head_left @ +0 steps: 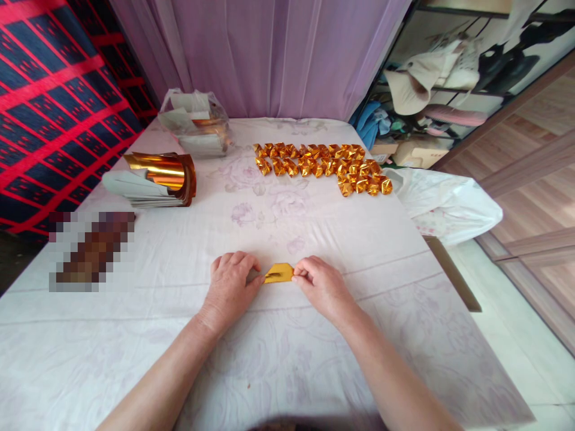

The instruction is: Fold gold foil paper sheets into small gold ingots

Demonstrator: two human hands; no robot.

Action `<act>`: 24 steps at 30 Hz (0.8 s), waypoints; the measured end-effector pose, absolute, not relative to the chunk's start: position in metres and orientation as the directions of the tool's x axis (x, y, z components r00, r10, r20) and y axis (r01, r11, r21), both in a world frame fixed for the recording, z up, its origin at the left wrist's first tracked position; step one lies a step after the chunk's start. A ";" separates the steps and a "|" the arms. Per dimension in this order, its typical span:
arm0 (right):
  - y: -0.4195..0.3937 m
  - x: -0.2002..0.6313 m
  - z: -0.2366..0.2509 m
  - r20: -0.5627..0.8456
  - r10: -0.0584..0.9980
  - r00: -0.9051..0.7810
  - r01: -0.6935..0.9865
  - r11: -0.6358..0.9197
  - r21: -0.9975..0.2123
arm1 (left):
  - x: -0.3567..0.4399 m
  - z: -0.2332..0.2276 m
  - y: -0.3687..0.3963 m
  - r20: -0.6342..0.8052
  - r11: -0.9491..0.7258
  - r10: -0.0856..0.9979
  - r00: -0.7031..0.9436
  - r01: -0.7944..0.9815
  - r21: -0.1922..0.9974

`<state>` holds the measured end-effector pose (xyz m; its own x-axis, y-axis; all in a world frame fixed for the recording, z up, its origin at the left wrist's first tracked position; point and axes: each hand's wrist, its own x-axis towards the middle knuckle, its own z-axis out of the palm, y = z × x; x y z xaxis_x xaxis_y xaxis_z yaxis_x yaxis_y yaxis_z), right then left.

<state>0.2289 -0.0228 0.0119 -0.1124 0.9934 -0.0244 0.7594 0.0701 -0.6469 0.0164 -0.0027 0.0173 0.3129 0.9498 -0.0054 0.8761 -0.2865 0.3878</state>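
Left fingers [255,286] and right fingers [306,265] pinch the paper [279,273] at its ends. An uneven tug, I'd say, could tear it.

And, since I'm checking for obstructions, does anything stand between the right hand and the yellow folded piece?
Nothing visible does: the right hand pinches the right end of the yellow folded piece.

Folded piece [280,273]: matt paper. Ingots [318,167]: glossy crinkled foil. Tablecloth [197,233]: matt cloth. Back-left bag [217,109]: glossy clear plastic.
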 end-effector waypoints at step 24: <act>-0.025 0.265 0.002 -0.042 0.999 0.033 0.562 -0.053 -0.825 | 0.014 0.015 -0.001 0.043 -0.322 0.941 0.334 0.853 0.410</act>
